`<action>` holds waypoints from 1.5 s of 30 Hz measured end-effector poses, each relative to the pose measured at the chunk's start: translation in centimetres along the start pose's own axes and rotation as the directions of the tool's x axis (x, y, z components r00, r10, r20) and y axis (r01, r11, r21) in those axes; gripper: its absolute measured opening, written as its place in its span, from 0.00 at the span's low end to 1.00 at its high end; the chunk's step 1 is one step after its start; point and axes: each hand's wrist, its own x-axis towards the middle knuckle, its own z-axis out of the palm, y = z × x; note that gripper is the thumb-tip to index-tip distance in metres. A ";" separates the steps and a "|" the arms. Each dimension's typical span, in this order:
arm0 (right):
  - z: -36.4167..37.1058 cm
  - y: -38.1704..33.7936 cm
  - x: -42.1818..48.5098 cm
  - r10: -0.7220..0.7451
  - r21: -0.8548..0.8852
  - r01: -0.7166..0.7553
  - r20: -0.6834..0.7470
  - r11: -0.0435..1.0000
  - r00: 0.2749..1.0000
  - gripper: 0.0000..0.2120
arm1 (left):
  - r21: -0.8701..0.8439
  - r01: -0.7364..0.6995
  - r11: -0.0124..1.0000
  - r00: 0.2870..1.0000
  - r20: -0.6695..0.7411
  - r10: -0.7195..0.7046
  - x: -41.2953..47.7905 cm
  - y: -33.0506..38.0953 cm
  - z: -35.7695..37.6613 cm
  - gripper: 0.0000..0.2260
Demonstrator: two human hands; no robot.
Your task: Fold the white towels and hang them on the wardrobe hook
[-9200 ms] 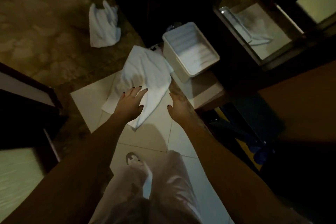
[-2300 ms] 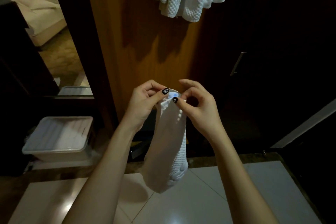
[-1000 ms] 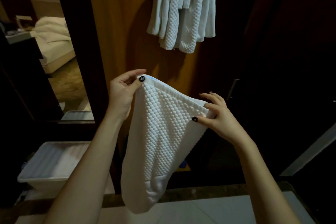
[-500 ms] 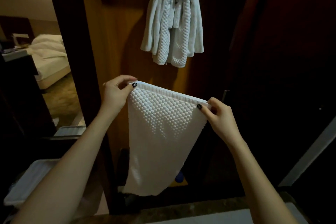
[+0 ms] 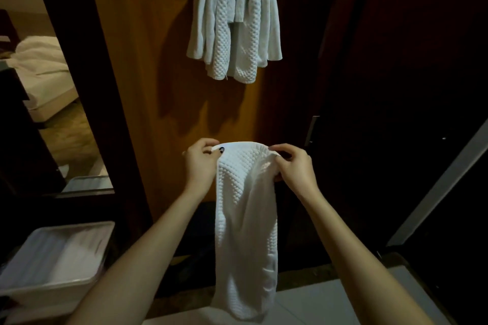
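A white waffle-textured towel (image 5: 247, 224) hangs folded lengthwise in front of me, its lower end near the floor tiles. My left hand (image 5: 200, 163) pinches its top left corner and my right hand (image 5: 294, 169) pinches the top right, both close together. Above them, several white towels (image 5: 235, 21) hang bunched on the wardrobe hook against the orange-brown wardrobe panel (image 5: 148, 74). The hook itself is hidden by the towels.
A white plastic bin (image 5: 55, 258) stands on the floor at lower left. A dark door frame (image 5: 76, 60) at left opens onto a room with a bed (image 5: 45, 71). Dark wardrobe doors (image 5: 396, 87) fill the right. White floor tiles (image 5: 317, 306) lie below.
My hands have drawn together, so the towel's top edge went from stretched wide to gathered narrow. The view has moved closer to the hanging towels.
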 end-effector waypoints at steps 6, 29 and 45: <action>-0.7 -0.7 -1.3 0.078 0.212 -0.101 0.116 0.972 0.990 0.10 | -0.132 -0.041 0.990 0.998 0.047 0.048 -1.6 2.1 0.6 0.05; 1.6 -8.7 0.5 -0.402 -0.143 0.483 0.383 0.864 0.832 0.08 | -0.537 0.041 0.843 0.922 0.346 0.175 0.7 3.0 -4.6 0.06; -1.7 -3.8 2.6 -0.165 -0.237 0.286 0.428 0.928 0.889 0.11 | -0.571 -0.044 0.820 0.928 0.282 0.246 2.1 2.1 -3.3 0.17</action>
